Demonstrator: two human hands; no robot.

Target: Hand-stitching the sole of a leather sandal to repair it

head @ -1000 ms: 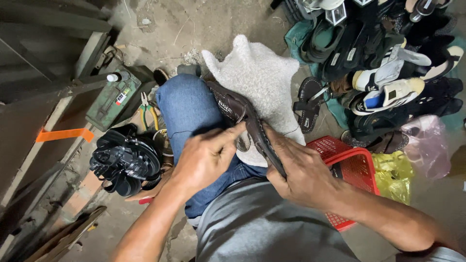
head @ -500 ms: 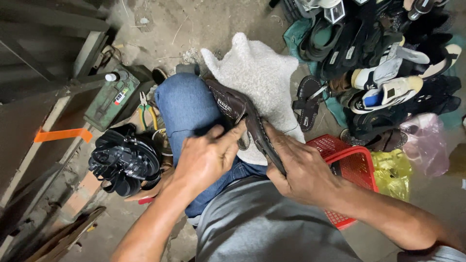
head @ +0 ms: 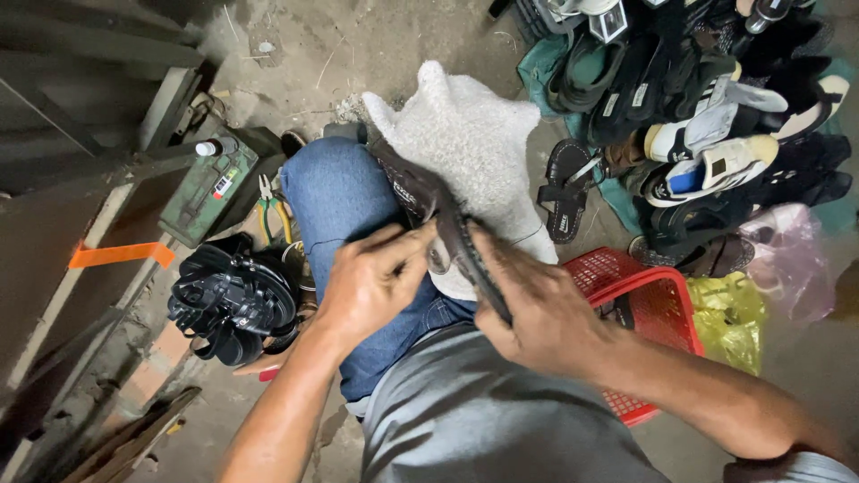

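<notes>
Shoe pile (head: 707,116) far right, white fuzzy cloth (head: 474,152) over the right knee, red basket (head: 649,309) right, black sandal heap (head: 228,300) left, green box (head: 210,183) far left. Dark sandal (head: 438,224) lies on the lap, gripped by left hand (head: 376,282) and right hand (head: 537,309), both clenched on it.

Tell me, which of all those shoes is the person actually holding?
The dark brown sandal across the lap, gripped by the left hand and the right hand over a white towel. The others lie piled on the ground, untouched.
</notes>
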